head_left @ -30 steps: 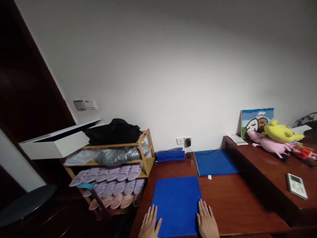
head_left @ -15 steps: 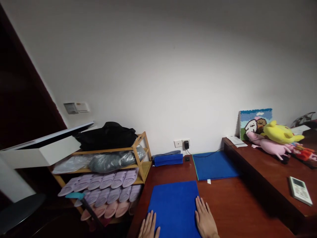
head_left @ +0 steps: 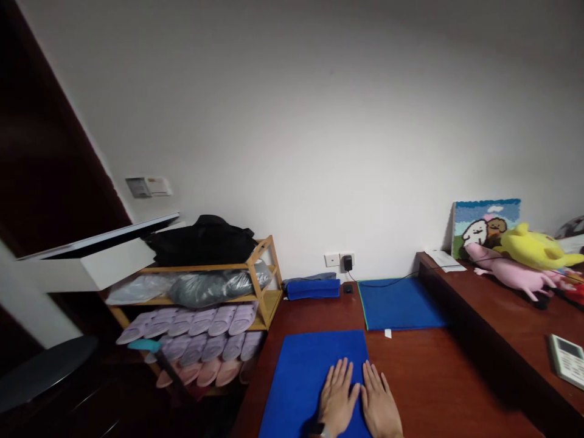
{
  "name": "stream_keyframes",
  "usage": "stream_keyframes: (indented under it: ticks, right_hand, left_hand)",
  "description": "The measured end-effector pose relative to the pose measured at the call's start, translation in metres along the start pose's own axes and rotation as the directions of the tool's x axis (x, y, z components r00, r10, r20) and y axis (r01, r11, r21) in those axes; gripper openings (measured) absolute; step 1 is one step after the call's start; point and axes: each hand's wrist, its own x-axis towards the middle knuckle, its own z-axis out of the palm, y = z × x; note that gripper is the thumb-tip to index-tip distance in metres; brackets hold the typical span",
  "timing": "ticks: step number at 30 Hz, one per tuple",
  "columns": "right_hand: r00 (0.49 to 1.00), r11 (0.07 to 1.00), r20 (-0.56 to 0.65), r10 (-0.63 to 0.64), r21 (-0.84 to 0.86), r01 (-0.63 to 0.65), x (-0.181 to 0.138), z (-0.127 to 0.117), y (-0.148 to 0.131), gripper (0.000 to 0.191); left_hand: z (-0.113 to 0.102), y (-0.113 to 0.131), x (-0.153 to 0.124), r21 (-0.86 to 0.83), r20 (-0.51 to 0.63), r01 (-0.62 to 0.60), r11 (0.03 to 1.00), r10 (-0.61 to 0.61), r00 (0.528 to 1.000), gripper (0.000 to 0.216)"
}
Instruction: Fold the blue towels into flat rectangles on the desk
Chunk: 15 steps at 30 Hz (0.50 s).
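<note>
A bright blue cloth (head_left: 296,377) lies flat on the reddish-brown wooden table, its near end cut off by the bottom of the view. My left hand (head_left: 338,392) rests palm down on its right half, fingers stretched out, a watch at the wrist. Beside it, almost touching, my right hand (head_left: 379,398) lies flat over the cloth's right edge, its fingers straight. Neither hand grips anything. Farther back is a second blue cloth (head_left: 401,304) with a green edge and a white tag. A folded blue cloth (head_left: 314,288) sits by the wall.
A wooden rack (head_left: 262,292) at left carries a black bag (head_left: 205,240), plastic-wrapped items and rows of slippers (head_left: 212,340). On the raised ledge at right are plush toys (head_left: 524,255), a picture (head_left: 486,225) and a white remote (head_left: 568,360). A black plug (head_left: 348,263) trails a cord.
My left hand has moved right, from the cloth's left edge to beside my right hand. My right hand stays at the right edge. The view has turned slightly left.
</note>
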Motion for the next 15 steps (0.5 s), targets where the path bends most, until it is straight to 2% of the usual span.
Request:
stream_keyframes:
  ticks: [3, 6, 8, 11, 15]
  right_hand:
    - [1.000, 1.000, -0.004, 0.024, 0.015, -0.024, 0.001, -0.004, -0.003, 0.062]
    - [0.999, 0.999, -0.001, 0.037, 0.020, -0.037, -0.001, -0.009, -0.005, 0.062]
    - [0.999, 0.999, 0.002, 0.045, 0.021, -0.045, -0.002, -0.009, -0.006, 0.062]
    - [0.998, 0.998, 0.012, 0.062, 0.015, -0.063, -0.001, -0.006, -0.007, 0.062]
    - [0.994, 0.995, 0.028, 0.103, 0.006, -0.103, 0.010, -0.010, -0.011, 0.064]
  left_hand:
    - [-0.023, -0.054, -0.024, 0.076, 0.003, 0.177, 0.981, -0.178, 0.984, 0.066]
    - [-0.048, -0.108, -0.047, 0.154, -0.025, 0.348, 0.925, -0.349, 0.937, 0.067]
    - [-0.058, -0.133, -0.059, 0.180, -0.046, 0.411, 0.893, -0.410, 0.911, 0.069]
    - [-0.059, -0.150, -0.069, 0.186, -0.071, 0.430, 0.883, -0.425, 0.902, 0.070]
    - [-0.051, -0.152, -0.071, 0.179, -0.124, 0.425, 0.887, -0.408, 0.904, 0.070]
